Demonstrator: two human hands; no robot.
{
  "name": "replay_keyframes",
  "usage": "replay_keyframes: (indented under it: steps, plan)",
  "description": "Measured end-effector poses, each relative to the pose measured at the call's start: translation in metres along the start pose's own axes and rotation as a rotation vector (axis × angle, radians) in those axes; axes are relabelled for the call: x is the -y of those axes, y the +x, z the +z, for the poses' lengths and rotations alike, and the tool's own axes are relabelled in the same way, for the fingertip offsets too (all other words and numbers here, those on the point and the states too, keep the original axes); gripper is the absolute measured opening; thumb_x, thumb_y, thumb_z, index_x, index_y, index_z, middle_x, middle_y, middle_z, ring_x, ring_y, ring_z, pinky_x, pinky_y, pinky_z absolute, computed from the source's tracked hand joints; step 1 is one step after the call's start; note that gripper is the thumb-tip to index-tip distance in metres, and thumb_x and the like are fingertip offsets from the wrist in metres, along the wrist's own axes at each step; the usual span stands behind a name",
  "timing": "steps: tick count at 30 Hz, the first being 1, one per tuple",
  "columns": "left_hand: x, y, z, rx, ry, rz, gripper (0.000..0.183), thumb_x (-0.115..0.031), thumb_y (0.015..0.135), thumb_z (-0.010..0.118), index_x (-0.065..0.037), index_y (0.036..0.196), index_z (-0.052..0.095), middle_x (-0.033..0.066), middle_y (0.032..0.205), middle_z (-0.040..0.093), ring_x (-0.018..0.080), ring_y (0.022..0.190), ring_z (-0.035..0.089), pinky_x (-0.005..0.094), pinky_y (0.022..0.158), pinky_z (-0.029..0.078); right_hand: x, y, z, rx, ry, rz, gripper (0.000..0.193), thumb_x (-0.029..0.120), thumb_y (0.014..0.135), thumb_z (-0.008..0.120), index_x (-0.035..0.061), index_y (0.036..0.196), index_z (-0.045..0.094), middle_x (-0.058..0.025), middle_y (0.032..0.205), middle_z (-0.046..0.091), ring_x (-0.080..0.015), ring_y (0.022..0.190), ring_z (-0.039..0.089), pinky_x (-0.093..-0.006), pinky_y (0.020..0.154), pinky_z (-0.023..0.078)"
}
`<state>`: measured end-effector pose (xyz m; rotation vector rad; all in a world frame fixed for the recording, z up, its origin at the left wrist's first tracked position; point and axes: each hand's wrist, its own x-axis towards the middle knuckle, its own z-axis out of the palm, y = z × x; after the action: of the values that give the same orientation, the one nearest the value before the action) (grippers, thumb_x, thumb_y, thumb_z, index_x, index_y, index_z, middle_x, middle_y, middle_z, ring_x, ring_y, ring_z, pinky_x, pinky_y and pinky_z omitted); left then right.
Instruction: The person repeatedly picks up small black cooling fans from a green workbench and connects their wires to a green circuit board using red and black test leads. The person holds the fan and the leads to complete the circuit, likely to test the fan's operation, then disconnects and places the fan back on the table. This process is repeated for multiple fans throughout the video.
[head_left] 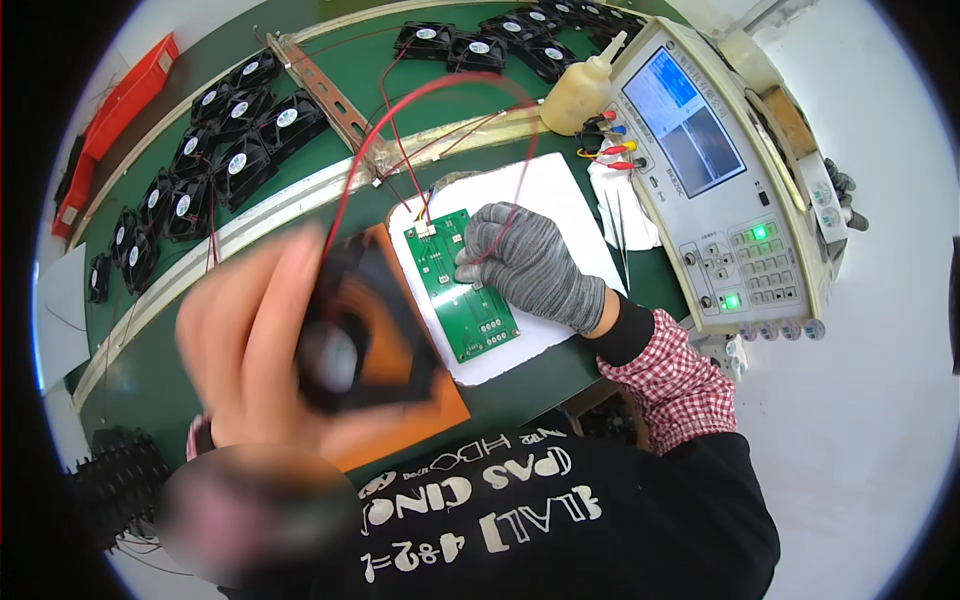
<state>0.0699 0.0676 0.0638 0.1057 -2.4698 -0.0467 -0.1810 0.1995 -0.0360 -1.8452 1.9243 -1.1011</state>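
Note:
My bare left hand (245,340) is raised close to the camera and blurred; it grips a black square cooling fan (360,330). Red and black leads (400,110) arc from the fan up and over to a white plug on the top edge of a green circuit board (462,285). The board lies on a white sheet (545,190). My right hand (530,265), in a grey knit glove, rests on the board's right side with its fingers curled against it.
Rows of black fans (215,150) lie on the green belt at left, with more fans (500,40) at the top. A grey test instrument (730,200) with a screen and lit green buttons stands on the right. A squeeze bottle (580,90), tweezers (620,235) and an orange mat (440,400) are nearby.

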Motion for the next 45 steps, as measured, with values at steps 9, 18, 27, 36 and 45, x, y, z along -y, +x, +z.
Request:
replay_keyframes:
  steps: [9, 18, 27, 36, 45]
  plan:
    - [0.188, 0.034, 0.153, 0.139, 0.388, -0.399, 0.094, -0.056, 0.082, 0.069, 0.004, 0.146, 0.033, 0.0248, 0.149, 0.038, 0.0377, 0.135, 0.041, 0.0541, 0.11, 0.03, 0.003, 0.003, 0.001, -0.312, 0.383, 0.222, 0.022, 0.017, 0.084, 0.077, 0.0019, 0.097, 0.068, -0.0061, 0.086, 0.066, -0.0131, 0.078, 0.063, -0.0273, 0.074, 0.051]
    - [0.057, 0.057, 0.059, 0.212, -0.373, 0.136, 0.067, -0.017, 0.054, 0.082, -0.009, 0.115, 0.057, 0.011, 0.113, 0.055, 0.034, 0.105, 0.049, 0.0433, 0.095, 0.038, 0.011, -0.002, -0.007, -0.441, 0.209, -0.107, 0.056, 0.009, 0.079, 0.078, 0.006, 0.13, 0.055, -0.0119, 0.127, 0.059, -0.0231, 0.109, 0.062, -0.0315, 0.085, 0.053]
    - [0.029, 0.004, -0.017, 0.897, -0.325, 0.262, 0.044, -0.011, 0.074, 0.059, -0.018, 0.117, 0.059, 0.0087, 0.127, 0.053, 0.0346, 0.127, 0.045, 0.0465, 0.102, 0.04, 0.04, -0.014, -0.015, 0.193, -0.436, -0.484, 0.027, 0.023, 0.083, 0.063, 0.0112, 0.106, 0.068, -0.0105, 0.105, 0.06, -0.0313, 0.11, 0.055, -0.0428, 0.096, 0.043]
    - [0.027, -0.033, 0.004, 0.31, 0.118, 0.101, 0.038, -0.009, 0.082, 0.059, -0.017, 0.118, 0.061, 0.015, 0.146, 0.045, 0.0371, 0.135, 0.043, 0.0472, 0.109, 0.039, 0.02, -0.001, -0.011, 0.0, 0.228, 0.088, 0.013, 0.006, 0.079, 0.073, 0.0035, 0.092, 0.072, -0.0096, 0.08, 0.064, -0.0239, 0.076, 0.063, -0.0342, 0.072, 0.051]
    - [0.033, -0.058, 0.03, 0.19, -0.46, -0.439, 0.064, -0.01, 0.071, 0.075, -0.001, 0.13, 0.053, 0.0185, 0.135, 0.05, 0.0394, 0.12, 0.051, 0.0451, 0.104, 0.04, 0.005, -0.005, 0.01, -0.039, 0.267, 0.095, 0.015, -0.003, 0.08, 0.068, 0.0038, 0.093, 0.068, -0.0103, 0.087, 0.064, -0.0244, 0.082, 0.064, -0.033, 0.077, 0.052]
